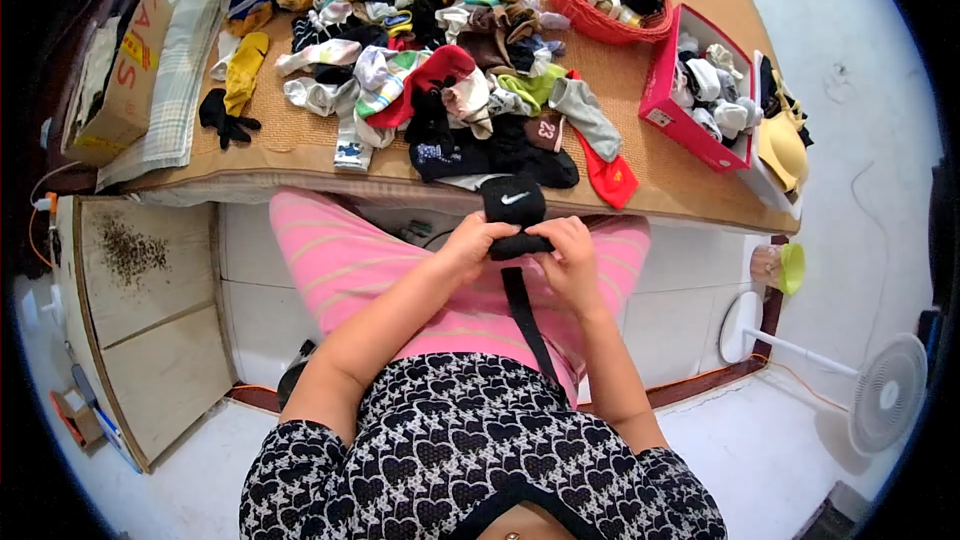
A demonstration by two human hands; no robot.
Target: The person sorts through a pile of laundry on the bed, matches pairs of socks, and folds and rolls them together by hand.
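Observation:
Both hands hold a black sock [514,202] with a white swoosh, in front of the bed's edge and above the lap. My left hand [468,245] grips its left side, fingers closed. On the right side, my right hand [570,255] pinches the folded lower part. Just beyond the sock lie black socks [500,155], a brown sock [545,133] marked 23 and a red sock [610,178]. A large heap of mixed socks [410,70] spreads behind them.
A red basket [565,12] and a pink box [658,90] of rolled socks stand at the right. To the left are a cardboard box [125,90] and a yellow sock [243,70]. A white fan [887,395] is at lower right.

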